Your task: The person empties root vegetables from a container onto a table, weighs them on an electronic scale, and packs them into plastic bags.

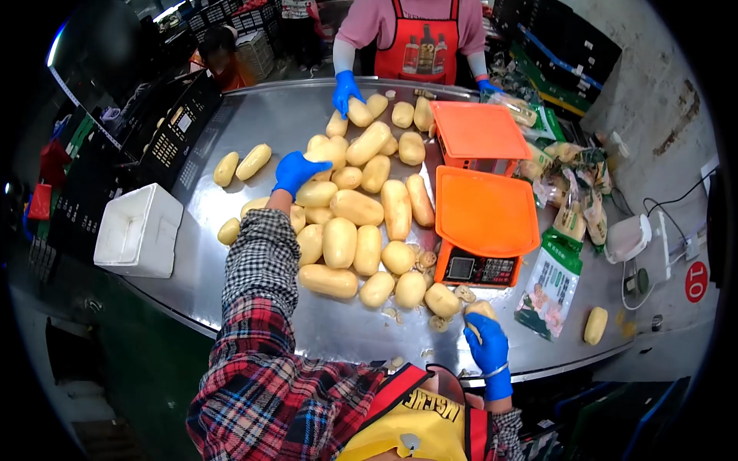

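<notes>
Many peeled, pale yellow lotus root pieces (357,207) lie heaped on the metal table (323,338). My left hand (298,172), in a blue glove, reaches over the upper left of the heap with its fingers on a piece; whether it grips that piece cannot be made out. Near the front edge, my right hand (487,346), also gloved in blue, is closed on a lotus root piece (482,311). Two orange scales (487,211) stand right of the heap, the nearer one with its display facing me.
A co-worker in a red apron (419,46) stands across the table, one blue-gloved hand on a piece. A white foam box (138,230) is at the left edge. Packed bags (550,284) lie on the right, near a single piece (595,326). Black crates (173,127) stand at the back left.
</notes>
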`<state>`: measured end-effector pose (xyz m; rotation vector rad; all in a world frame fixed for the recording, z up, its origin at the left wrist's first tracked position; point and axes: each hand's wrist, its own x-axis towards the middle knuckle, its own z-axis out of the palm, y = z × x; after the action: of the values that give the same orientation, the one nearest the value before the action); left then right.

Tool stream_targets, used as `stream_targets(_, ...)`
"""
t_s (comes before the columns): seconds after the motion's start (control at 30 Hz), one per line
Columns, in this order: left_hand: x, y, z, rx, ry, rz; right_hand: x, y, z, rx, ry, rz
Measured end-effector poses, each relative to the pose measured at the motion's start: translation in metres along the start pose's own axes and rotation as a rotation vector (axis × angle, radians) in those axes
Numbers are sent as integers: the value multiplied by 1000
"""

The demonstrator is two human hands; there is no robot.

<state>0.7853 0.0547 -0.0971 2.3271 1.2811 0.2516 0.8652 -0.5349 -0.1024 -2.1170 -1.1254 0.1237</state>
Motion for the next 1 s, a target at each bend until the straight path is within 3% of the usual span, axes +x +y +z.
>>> stream_targets(0.07,-16,11,-16,-269,-49,38,14,0,1,47,-30,-37)
stream_targets(0.13,-51,30,-26,-901,-187,25,28,-1,3,84,-59,-75)
stream_targets(0.23,-103,48,-40,-1405,-458,-122,55,0,23,169,-75,-192)
stream_targets(0.27,-136,74,-41,-1574,-428,-115,66,-12,24,217,-67,-221)
stream_targets(0.33,-173,82,-30,-1682,-599,-157,88,-23,31,337,-104,-288)
stream_targets(0.37,-193,91,-26,-1593,-612,-118,98,-30,37,449,-121,-273)
stream_targets(0.4,-196,73,-10,-1687,-808,53,107,-45,39,585,-125,-186)
stream_targets(0.47,-242,97,10,-1504,-648,-26,119,-68,50,801,-126,-120)
stream_targets(0.53,-274,91,47,-1534,-592,-127,114,-80,61,975,-150,-75)
stream_targets(0.57,-285,98,44,-1028,-576,200,112,-84,69,1135,-194,26)
stream_targets(0.6,-289,91,63,-1096,-594,135,108,-81,77,1292,-235,127)
stream_targets(0.7,-310,98,91,-1407,-651,-165,87,-71,77,1183,-139,198)
stream_targets(0.73,-319,104,95,-1521,-664,-292,82,-68,72,1134,-86,141)
stream_targets(0.77,-308,56,123,-1619,-845,-418,73,-59,69,1088,-35,77)
stream_targets(0.83,-331,69,111,-1732,-805,-430,64,-60,63,1036,18,2)
stream_targets(0.93,-363,122,85,-2123,-965,-451,61,-39,78,898,-150,3)
stream_targets(1.0,-373,136,95,-1824,-957,-482,45,-24,78,1041,-106,53)
